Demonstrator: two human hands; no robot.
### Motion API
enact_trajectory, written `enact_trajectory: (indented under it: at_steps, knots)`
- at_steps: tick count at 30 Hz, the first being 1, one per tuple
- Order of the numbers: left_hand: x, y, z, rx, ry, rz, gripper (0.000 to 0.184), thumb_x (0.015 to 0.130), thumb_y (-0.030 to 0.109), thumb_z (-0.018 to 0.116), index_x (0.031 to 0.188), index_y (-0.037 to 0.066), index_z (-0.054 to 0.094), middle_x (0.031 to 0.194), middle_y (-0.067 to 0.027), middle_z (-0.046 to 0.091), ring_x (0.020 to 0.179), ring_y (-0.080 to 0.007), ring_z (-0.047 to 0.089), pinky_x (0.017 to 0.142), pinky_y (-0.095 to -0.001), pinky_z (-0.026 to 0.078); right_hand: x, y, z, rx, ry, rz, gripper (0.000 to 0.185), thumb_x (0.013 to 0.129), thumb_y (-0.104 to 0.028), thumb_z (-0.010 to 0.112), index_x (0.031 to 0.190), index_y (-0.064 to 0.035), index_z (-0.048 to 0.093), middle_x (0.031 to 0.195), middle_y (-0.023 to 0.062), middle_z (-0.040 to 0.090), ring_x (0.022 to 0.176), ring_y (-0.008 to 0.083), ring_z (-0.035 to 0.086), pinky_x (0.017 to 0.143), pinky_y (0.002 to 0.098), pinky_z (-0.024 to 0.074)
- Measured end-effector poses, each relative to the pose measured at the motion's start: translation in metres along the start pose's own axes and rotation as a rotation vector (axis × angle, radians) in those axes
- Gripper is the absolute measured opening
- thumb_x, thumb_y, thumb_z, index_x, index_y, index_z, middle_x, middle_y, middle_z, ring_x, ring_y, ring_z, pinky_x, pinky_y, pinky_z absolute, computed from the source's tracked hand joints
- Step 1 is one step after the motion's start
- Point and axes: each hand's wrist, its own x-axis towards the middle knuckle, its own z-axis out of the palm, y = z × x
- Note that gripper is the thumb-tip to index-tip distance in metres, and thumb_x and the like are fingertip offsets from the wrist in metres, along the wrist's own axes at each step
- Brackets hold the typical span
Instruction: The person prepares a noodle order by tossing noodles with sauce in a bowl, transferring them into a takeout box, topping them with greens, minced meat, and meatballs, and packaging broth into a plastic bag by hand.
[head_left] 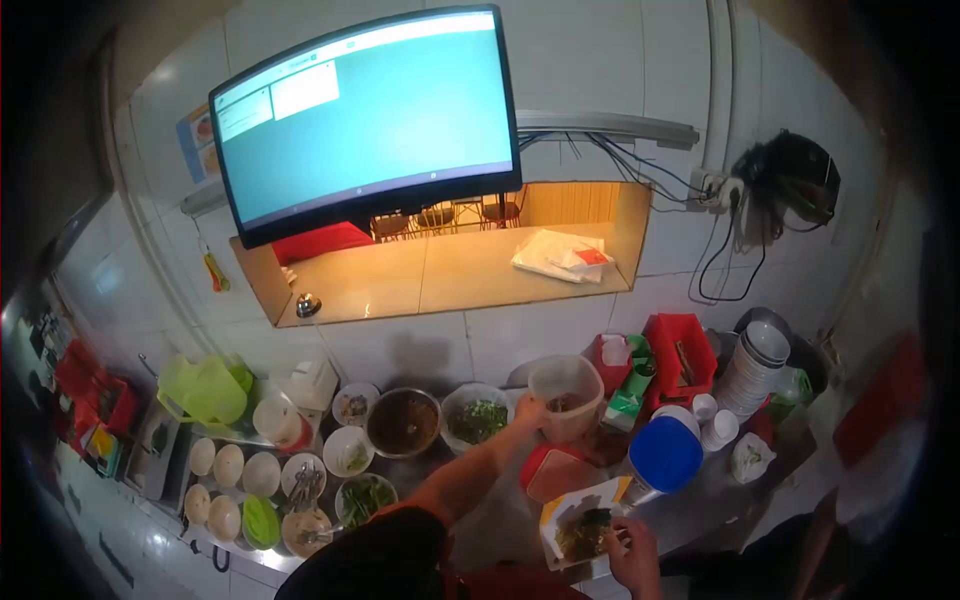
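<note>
- while the tub [570, 377] is reached by the left hand [533, 411], its grip can't be told
- pinched by the right hand [634, 556], the box [594, 498] is best kept level

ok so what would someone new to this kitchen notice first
Probably the big lit screen high up at the wall, overlapping the top left of a bright serving opening. Below, on the crowded counter, a round blue lid stands out at the right, near stacked white bowls. In front, the right hand is at an open box of food, the left hand at a plastic tub.
</note>
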Motion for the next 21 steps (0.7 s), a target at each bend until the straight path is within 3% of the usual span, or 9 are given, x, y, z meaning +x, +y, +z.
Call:
enact_trajectory:
  at_steps: [2,5,8,10,12,14,16,19,21]
  knots:
    - [-0.01,0.013,-0.005,-0.143,-0.022,-0.092,0.025,0.092,0.022,0.058,0.094,-0.003,0.058,0.068,-0.0119,0.058,0.06,-0.0228,0.063,0.047,-0.0362,0.057,-0.008,0.009,0.001,-0.087,-0.157,0.0,0.024,0.085,-0.014,0.065,0.106,-0.0045,0.063,0.098,0.0158,0.062,0.085,0.0267,0.064,0.072,0.0356,0.0502]
    - [-0.019,0.027,-0.021,0.01,-0.125,-0.16,0.028,0.093,0.025,0.058,0.092,-0.002,0.057,0.066,-0.0113,0.056,0.058,-0.0225,0.062,0.049,-0.0362,0.058,-0.023,0.017,0.003,-0.146,-0.264,-0.015,0.028,0.085,-0.02,0.066,0.108,-0.0037,0.063,0.098,0.0171,0.063,0.085,0.0294,0.065,0.076,0.0384,0.051]
    - [-0.038,0.042,-0.032,0.412,-0.242,-0.337,0.043,0.093,0.041,0.055,0.087,-0.001,0.056,0.064,-0.0107,0.053,0.052,-0.0228,0.058,0.048,-0.0439,0.056,-0.043,0.042,0.011,-0.193,-0.423,0.103,0.035,0.085,-0.025,0.066,0.112,-0.0036,0.063,0.098,0.0175,0.065,0.087,0.0305,0.065,0.079,0.039,0.0514]
    - [-0.05,0.017,-0.049,1.032,-0.816,-0.184,0.045,0.092,0.045,0.052,0.095,0.001,0.061,0.07,-0.0125,0.059,0.06,-0.0242,0.063,0.053,-0.0417,0.056,-0.061,0.06,0.008,-0.217,-0.483,0.175,0.039,0.084,-0.028,0.066,0.115,-0.0038,0.063,0.099,0.0178,0.067,0.089,0.031,0.066,0.081,0.0394,0.0515]
    - [-0.181,0.114,-0.069,1.182,-0.684,-0.211,0.036,0.093,0.035,0.049,0.105,0.003,0.064,0.077,-0.0115,0.065,0.07,-0.0233,0.067,0.057,-0.0336,0.056,-0.076,0.056,0.008,-0.351,-0.598,0.273,0.046,0.084,-0.033,0.066,0.118,-0.0031,0.062,0.103,0.0186,0.068,0.095,0.0309,0.066,0.083,0.039,0.0517]
    - [-0.174,-0.006,-0.123,0.671,-0.743,0.396,0.035,0.092,0.03,0.048,0.112,0.007,0.065,0.091,-0.0116,0.068,0.076,-0.0242,0.068,0.063,-0.0312,0.056,-0.095,0.041,0.003,-0.337,-0.629,0.31,0.048,0.092,-0.035,0.058,0.129,-0.0057,0.054,0.117,0.0215,0.063,0.103,0.0386,0.062,0.086,0.0462,0.0505]
    - [-0.153,-0.05,-0.117,0.832,-0.985,-0.059,0.036,0.09,0.031,0.047,0.113,0.009,0.064,0.104,-0.0131,0.067,0.089,-0.0237,0.068,0.069,-0.0383,0.055,-0.12,0.069,0.018,-0.377,-0.576,0.341,0.048,0.087,-0.035,0.063,0.121,-0.0022,0.059,0.11,0.0246,0.065,0.107,0.0402,0.06,0.092,0.0446,0.0484]
    - [-0.224,0.057,-0.079,1.228,-1.231,0.181,0.036,0.094,0.034,0.047,0.11,0.005,0.061,0.098,-0.0161,0.065,0.093,-0.0263,0.065,0.075,-0.0385,0.053,-0.153,0.101,0.044,-0.36,-0.681,0.48,0.05,0.088,-0.041,0.061,0.124,-0.005,0.058,0.11,0.0228,0.066,0.105,0.0371,0.063,0.09,0.0417,0.0498]
    - [-0.271,0.13,-0.086,1.049,-1.242,0.492,0.036,0.097,0.033,0.048,0.111,0.001,0.057,0.095,-0.0184,0.063,0.089,-0.0298,0.064,0.078,-0.0392,0.049,-0.198,0.184,0.078,-0.286,-0.729,0.54,0.052,0.085,-0.033,0.066,0.125,-0.0014,0.056,0.11,0.0229,0.066,0.101,0.0331,0.062,0.083,0.0418,0.0509]
